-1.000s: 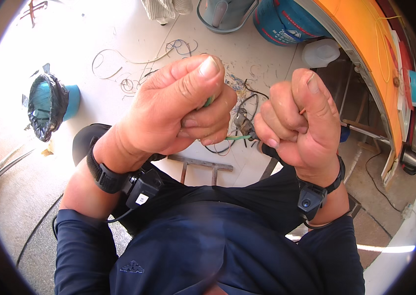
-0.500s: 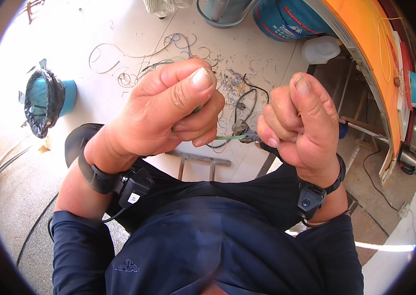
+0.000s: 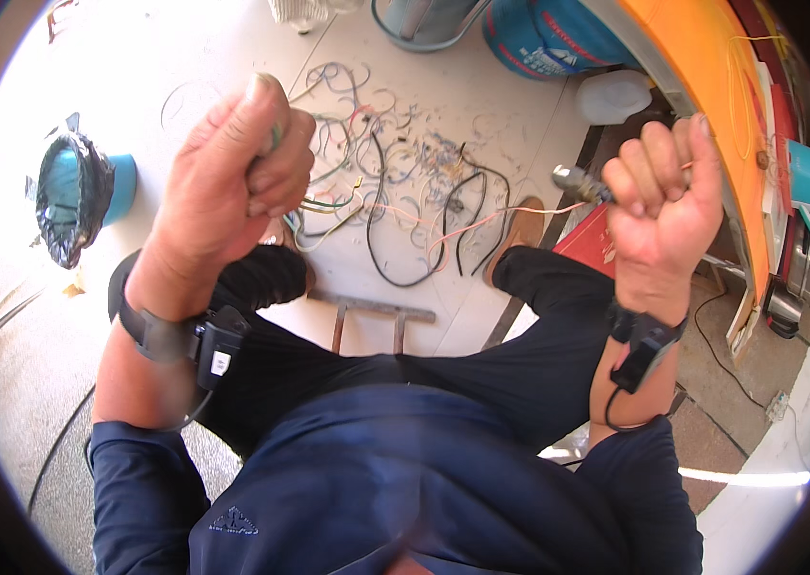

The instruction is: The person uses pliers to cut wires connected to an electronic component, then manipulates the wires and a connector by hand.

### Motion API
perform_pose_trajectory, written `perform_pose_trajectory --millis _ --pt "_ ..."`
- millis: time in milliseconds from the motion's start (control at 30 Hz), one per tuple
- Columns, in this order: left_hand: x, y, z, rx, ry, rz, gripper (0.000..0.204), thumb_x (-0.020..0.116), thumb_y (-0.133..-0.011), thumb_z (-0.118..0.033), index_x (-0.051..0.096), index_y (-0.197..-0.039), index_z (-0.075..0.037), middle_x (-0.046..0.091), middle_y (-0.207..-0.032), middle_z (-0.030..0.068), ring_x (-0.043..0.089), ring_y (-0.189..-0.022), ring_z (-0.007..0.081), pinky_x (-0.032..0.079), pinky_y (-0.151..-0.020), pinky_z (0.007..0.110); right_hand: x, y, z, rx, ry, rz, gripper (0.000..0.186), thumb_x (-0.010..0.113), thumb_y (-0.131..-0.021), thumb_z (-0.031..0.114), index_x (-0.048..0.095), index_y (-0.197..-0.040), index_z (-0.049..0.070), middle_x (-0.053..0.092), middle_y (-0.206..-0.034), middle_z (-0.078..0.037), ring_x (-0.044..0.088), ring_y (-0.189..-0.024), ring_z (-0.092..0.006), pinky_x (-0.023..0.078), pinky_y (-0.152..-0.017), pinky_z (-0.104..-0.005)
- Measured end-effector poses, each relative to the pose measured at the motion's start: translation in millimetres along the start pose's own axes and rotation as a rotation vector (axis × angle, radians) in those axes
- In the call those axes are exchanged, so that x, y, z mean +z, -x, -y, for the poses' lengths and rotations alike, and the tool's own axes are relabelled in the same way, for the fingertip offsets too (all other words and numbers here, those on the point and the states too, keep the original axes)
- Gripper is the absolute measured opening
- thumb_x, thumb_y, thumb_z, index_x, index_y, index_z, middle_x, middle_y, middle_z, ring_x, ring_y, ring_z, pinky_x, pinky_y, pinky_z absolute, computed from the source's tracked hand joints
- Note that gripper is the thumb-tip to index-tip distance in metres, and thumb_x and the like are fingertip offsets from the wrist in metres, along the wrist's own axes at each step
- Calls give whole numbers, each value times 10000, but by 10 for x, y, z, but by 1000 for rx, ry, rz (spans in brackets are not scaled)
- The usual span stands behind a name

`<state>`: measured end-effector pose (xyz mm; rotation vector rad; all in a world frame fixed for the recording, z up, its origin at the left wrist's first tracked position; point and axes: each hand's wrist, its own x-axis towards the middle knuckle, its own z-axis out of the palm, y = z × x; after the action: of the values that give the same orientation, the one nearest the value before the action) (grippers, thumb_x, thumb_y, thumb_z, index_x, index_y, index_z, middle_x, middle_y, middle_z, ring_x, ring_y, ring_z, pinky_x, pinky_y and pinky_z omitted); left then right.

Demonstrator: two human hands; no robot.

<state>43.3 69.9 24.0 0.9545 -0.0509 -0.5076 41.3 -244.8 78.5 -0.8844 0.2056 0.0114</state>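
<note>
My left hand [image 3: 228, 168] is closed in a fist on some wires, and a bit of green shows between its fingers. Dark, green and pale wire ends [image 3: 333, 202] stick out below that fist. On the right, my right hand [image 3: 659, 192] is closed around a dark tool with a greyish metal head [image 3: 572, 178], which looks like pliers; its handles are mostly hidden in the palm. A thin pink wire [image 3: 491, 218] stretches across between the two hands, reaching the tool side. Whether the tool's jaws grip it I cannot tell.
Wire scraps and stripped sheathing [image 3: 443, 158] litter the floor ahead, with a black cable [image 3: 373, 225] among them. A metal stand [image 3: 376, 309] is between my legs. A blue bin with a black bag [image 3: 122, 187] stands left; a blue bucket [image 3: 544, 38] and plastic jug [image 3: 614, 96] stand far right.
Both hands have moved apart, the left to the left, the right to the right and slightly up. A longer pink wire now shows between them, and the tool has moved right with the right hand.
</note>
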Motion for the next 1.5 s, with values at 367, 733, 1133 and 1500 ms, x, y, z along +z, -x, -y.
perform_pose_trajectory --millis 367,733,1133,1500 --pt "450 -196 491 -280 -367 130 264 568 -1025 -304 596 -984 -45 695 -1003 86 645 -819 111 483 -669 229 153 5 -198 112 -158 210 437 452 -1062 274 326 -658 167 263 -538 58 198 -436 -77 222 -411 -248" --pt "484 -200 465 -408 -63 252 314 610 -994 -330 588 -1054 -23 708 -991 118 679 -801 141 464 -625 236 202 20 -397 209 -33 285 431 480 -1041 337 349 -667 168 325 -571 37 308 -482 -98 342 -509 -274" --pt "626 -188 416 -510 -317 400 331 691 -945 -282 553 -1075 -11 664 -874 56 663 -717 119 483 -601 233 321 96 -626 163 113 305 400 466 -1059 332 400 -713 143 407 -616 14 452 -558 -118 462 -710 -335" --pt "613 -224 259 -407 -513 186 330 670 -902 -111 483 -1156 -14 612 -770 43 622 -636 105 512 -575 247 163 48 -576 26 164 396 364 455 -1069 302 465 -769 95 492 -693 -23 530 -688 -157 438 -783 -322"
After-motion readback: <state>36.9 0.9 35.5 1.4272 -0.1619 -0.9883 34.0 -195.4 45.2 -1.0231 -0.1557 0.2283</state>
